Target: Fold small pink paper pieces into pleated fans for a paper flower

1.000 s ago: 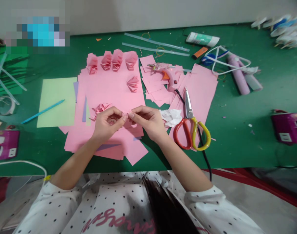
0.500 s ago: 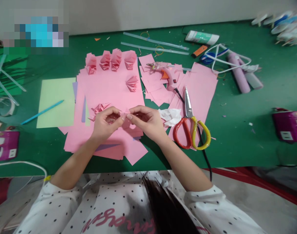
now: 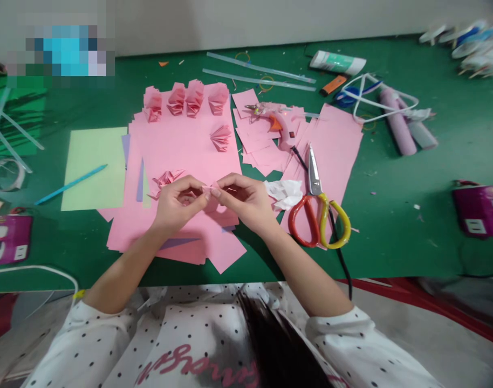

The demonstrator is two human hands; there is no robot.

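Note:
Between my fingertips is a small piece of pink paper (image 3: 209,188), mostly hidden by the fingers. My left hand (image 3: 180,202) pinches its left side, and my right hand (image 3: 244,200) pinches the other side, thumbs almost meeting. Both hands hover over a stack of pink paper sheets (image 3: 177,143). Just behind my left hand lies a cluster of folded pink paper (image 3: 168,179). Several pleated pink paper pieces (image 3: 194,98) line the top of the stack, and one pleated fan (image 3: 221,138) lies lower at its right side.
Right of the stack are a pink glue gun (image 3: 285,126), scissors with red and yellow handles (image 3: 314,188) and crumpled white tissue (image 3: 285,193). A blue pencil (image 3: 72,184) rests across pale green paper (image 3: 95,151) at left. Clear glue sticks (image 3: 258,80) lie at the back.
Both hands keep their pinch on the small pink paper, with the fingers shifting very slightly. The whole view has moved by a few pixels; the other things lie as before.

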